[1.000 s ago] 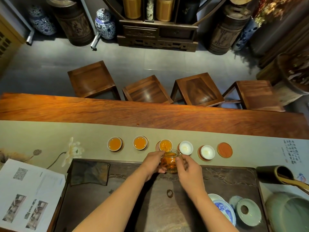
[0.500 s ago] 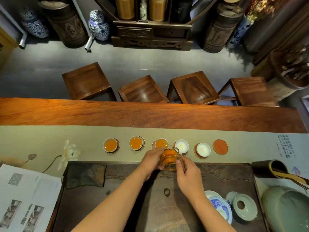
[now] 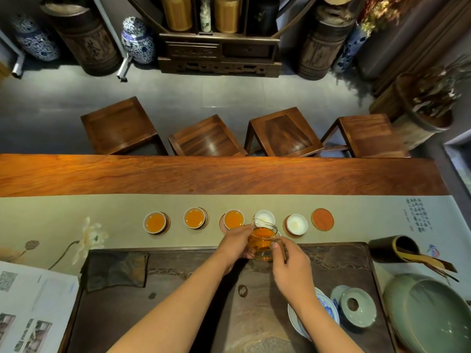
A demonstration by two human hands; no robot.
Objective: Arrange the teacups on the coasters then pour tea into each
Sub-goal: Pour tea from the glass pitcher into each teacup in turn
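Nearest, on the dark tea tray (image 3: 193,314), sit a blue-and-white saucer (image 3: 328,308), partly under the right forearm, and a pale green lid (image 3: 358,310) with a ring knob; whatever stands beneath the lid is hidden. At the right edge a big celadon bowl (image 3: 430,317) shows only its glazed inside. A dark cloth (image 3: 116,271) lies folded at the tray's left corner, and printed papers (image 3: 33,309) lie left of that.

Both hands close on a glass pitcher (image 3: 262,242) about half full of amber tea. The left hand (image 3: 235,244) wraps its side; the right hand (image 3: 290,267) pinches the wooden handle. The pitcher is held above the tray's far edge, its spout reaching over the fourth cup.

Right of the tray a dark holder (image 3: 392,248) lies on its side with wooden tools spilling out.

Beyond, on the runner (image 3: 76,207) covering the table (image 3: 229,174), stand five cups in a row. The first cup (image 3: 155,222), second cup (image 3: 194,218) and third cup (image 3: 234,219) hold orange tea, each on a coaster. The fourth cup (image 3: 265,217) looks white inside, its near rim hidden by the pitcher; its coaster is not visible. The fifth cup (image 3: 296,223) has a pale, almost empty bottom and sits on its coaster. A red coaster (image 3: 322,219) at the row's right end carries nothing.

Past the table stand four wooden stools (image 3: 283,133).
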